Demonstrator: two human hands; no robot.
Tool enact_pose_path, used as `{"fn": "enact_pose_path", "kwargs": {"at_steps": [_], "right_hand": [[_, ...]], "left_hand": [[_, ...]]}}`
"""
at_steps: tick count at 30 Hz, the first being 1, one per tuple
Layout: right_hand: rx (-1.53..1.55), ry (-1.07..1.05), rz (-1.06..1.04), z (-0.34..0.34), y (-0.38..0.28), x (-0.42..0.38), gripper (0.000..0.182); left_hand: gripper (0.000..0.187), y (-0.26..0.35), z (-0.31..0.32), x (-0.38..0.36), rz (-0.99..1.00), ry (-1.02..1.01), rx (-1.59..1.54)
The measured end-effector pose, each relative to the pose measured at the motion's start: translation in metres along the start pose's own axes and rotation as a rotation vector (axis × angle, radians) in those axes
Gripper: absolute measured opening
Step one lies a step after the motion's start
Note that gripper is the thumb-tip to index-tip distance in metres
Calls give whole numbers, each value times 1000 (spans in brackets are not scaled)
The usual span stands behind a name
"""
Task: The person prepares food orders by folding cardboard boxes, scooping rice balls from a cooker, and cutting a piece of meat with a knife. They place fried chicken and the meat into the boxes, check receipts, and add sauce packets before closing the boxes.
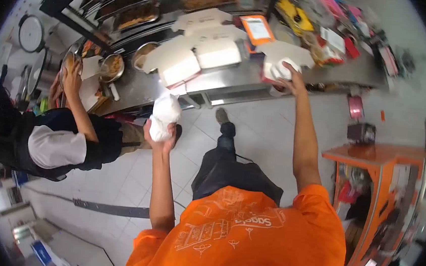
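My left hand is closed around two white wrapped bundles, one above the other, held out in front of the counter's edge. On the right, my right hand grips another white wrapped bundle in or just over an open takeaway box; my fingers lie over its right side. Further left along the counter stand several open white takeaway boxes with their flaps spread. What those boxes hold cannot be made out.
A steel counter runs across the front, below a glass display case. At left, a co-worker handles a metal bowl near a pan of food. An orange-framed tablet, packets and an orange cabinet are on the right.
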State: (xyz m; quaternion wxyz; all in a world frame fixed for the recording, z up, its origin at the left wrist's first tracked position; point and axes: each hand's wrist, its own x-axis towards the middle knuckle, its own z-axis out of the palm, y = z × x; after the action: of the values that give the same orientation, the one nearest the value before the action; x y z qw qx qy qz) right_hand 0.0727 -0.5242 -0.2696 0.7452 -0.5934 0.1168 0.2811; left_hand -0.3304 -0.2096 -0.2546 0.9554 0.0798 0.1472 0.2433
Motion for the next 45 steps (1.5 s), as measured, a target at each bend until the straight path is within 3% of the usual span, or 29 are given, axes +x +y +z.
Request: {"fn": "enact_pose_path", "kwargs": {"at_steps": [3, 5, 7, 8, 9, 11, 13, 15, 17, 18, 19, 20, 21, 22, 23, 25, 27, 28, 31, 32, 33, 35, 36, 37, 39, 40, 42, 43, 45], "right_hand": [[-254, -136, 48, 1, 8, 75, 49], [-267, -211, 160, -30, 37, 140, 49], [-267, -136, 189, -12, 16, 124, 44], [-280, -136, 228, -3, 8, 109, 44], [-417, -117, 173, 12, -5, 99, 45], [-551, -96, 111, 22, -16, 101, 45], [-1023, -55, -223, 12, -20, 108, 50], [-1053, -63, -311, 38, -50, 81, 49], [-939, -150, -187, 94, -67, 51, 48], [-917, -214, -116, 124, -56, 49, 53], [-893, -281, -50, 152, -48, 54, 58], [-1160, -443, -469, 158, -4, 87, 70], [-1175, -438, -399, 196, 3, 87, 75], [-1221, -553, -378, 201, 60, 134, 84], [-1346, -648, -268, 231, 61, 143, 84], [-1336, -839, -329, 240, 99, 182, 79], [-1361, -1246, -337, 254, 107, 195, 77], [-1365, -1121, -322, 249, 109, 191, 80], [-1320, -855, -638, 235, 75, 148, 63], [-1324, -777, -680, 225, 62, 133, 59], [-1238, -786, -592, 220, 41, 115, 53], [-1160, -782, -510, 204, 18, 93, 47], [-1073, -753, -329, 193, 14, 86, 44], [-979, -719, -150, 181, 10, 78, 41], [-1034, -663, -165, 160, 14, 71, 38], [-1088, -621, -175, 152, 16, 69, 36], [-1065, -634, -178, 141, 13, 70, 35], [-1038, -633, -169, 138, 12, 72, 35], [-1099, -606, -193, 141, 0, 70, 32]], "left_hand": [[64, 53, -8, 87, -60, -9, 187], [50, 78, 2, 142, -185, 87, 651], [66, 77, 17, 194, -138, 258, 998], [64, 85, 27, 215, -289, 223, 1179], [66, 85, 33, 238, -429, 183, 1281], [75, 87, -15, 289, -405, 18, 1819], [79, 80, -42, 310, -490, -23, 1935], [83, 75, -40, 319, -571, -65, 2048], [89, 71, -17, 301, -362, -33, 2207], [90, 72, -21, 298, -547, 4, 2174], [88, 66, -4, 277, -269, -19, 2371], [83, 59, 37, 256, -235, 68, 2329], [79, 54, 86, 246, -200, 153, 2286], [79, 53, 123, 249, -197, 167, 2284], [69, 54, 157, 253, -123, 81, 2176], [54, 44, 193, 278, 114, -66, 2145], [58, 33, 194, 338, 80, -288, 2212], [61, 20, 180, 368, 139, -373, 2225], [75, -20, 169, 452, -449, -542, 2418], [69, -32, 154, 468, -497, -490, 2406], [69, -36, 143, 482, -491, -480, 2404], [62, -48, 123, 509, -1147, -491, 2236], [49, -66, 103, 519, -1371, -318, 2386], [49, -74, 73, 520, -1369, -330, 2388], [32, -79, 23, 523, -890, -1025, 2767], [32, -81, 12, 519, -883, -1013, 2775], [22, -76, -2, 499, -69, -787, 2867], [20, -73, 18, 499, -263, -848, 2897], [21, -78, 2, 503, 134, -801, 2850]]}}
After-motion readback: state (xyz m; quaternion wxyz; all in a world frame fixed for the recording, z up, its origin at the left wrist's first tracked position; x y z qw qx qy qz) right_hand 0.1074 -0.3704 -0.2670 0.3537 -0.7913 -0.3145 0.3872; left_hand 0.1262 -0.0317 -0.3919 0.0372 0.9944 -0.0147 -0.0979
